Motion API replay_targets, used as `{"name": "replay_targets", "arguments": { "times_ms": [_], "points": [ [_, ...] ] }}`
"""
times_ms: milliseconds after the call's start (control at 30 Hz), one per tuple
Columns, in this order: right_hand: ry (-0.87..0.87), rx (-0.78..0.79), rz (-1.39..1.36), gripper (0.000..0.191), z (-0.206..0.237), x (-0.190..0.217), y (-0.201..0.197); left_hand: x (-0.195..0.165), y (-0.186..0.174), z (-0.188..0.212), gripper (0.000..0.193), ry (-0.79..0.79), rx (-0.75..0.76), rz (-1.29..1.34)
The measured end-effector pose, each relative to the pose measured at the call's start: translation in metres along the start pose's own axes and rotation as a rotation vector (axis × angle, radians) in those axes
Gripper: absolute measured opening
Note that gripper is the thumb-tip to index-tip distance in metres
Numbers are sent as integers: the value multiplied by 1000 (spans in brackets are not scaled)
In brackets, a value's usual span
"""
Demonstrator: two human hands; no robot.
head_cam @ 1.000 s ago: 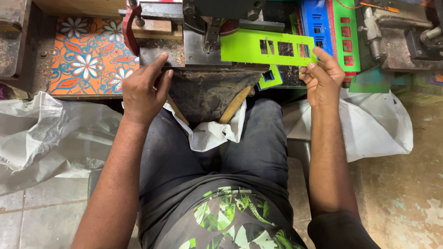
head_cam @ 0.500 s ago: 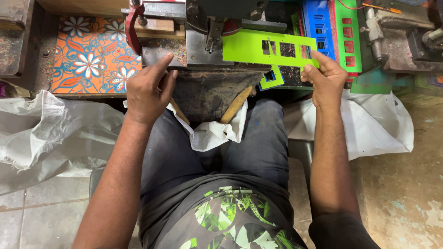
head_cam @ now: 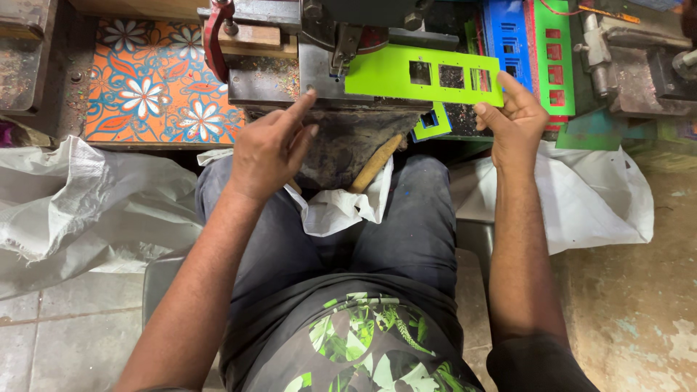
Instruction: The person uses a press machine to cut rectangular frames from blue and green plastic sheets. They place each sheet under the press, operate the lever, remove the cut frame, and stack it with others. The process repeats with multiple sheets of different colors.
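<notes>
A flat lime-green plastic plate (head_cam: 396, 75) with several rectangular cut-outs lies across the bed of a dark metal press machine (head_cam: 319, 43). My right hand (head_cam: 514, 120) pinches the plate's right end between thumb and fingers. My left hand (head_cam: 272, 145) rests against the machine's front edge, index finger stretched up towards the plate's left end, with nothing in it. Below the plate hangs a small green punched piece with a blue inset (head_cam: 430, 122).
Blue (head_cam: 512, 36) and green (head_cam: 555, 51) punched plates stand stacked at the right of the machine. An orange floral tile surface (head_cam: 156, 94) lies at the left. White woven sacks (head_cam: 80, 203) flank my lap on both sides, and a wooden handle (head_cam: 374, 165) pokes out under the machine.
The green plate has shifted slightly under the press head, with my right hand guiding it. My left hand stays at the machine's front edge, its index finger now raised.
</notes>
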State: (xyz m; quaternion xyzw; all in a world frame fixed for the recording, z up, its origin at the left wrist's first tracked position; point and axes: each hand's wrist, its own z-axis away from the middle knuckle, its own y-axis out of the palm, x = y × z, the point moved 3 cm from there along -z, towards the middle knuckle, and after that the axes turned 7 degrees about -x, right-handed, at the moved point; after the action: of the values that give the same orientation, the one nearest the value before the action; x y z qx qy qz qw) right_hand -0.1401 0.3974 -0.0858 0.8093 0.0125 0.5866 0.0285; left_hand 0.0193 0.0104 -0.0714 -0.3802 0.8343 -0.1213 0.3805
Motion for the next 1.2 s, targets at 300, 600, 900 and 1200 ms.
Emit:
{"name": "replay_targets", "arguments": {
  "times_ms": [300, 600, 900, 1200],
  "points": [
    [-5, 35, 156, 44, 11, 2, 35, -3, 4, -3, 57, 33, 29, -67],
    [-38, 78, 158, 45, 16, 5, 76, 5, -8, -4, 53, 40, 10, -190],
    [-36, 98, 121, 46, 16, 7, 87, 7, -12, -4, 52, 53, -11, -252],
    [-105, 110, 79, 47, 20, 2, 86, 5, -11, -4, 47, 31, -19, -230]
  ]
}}
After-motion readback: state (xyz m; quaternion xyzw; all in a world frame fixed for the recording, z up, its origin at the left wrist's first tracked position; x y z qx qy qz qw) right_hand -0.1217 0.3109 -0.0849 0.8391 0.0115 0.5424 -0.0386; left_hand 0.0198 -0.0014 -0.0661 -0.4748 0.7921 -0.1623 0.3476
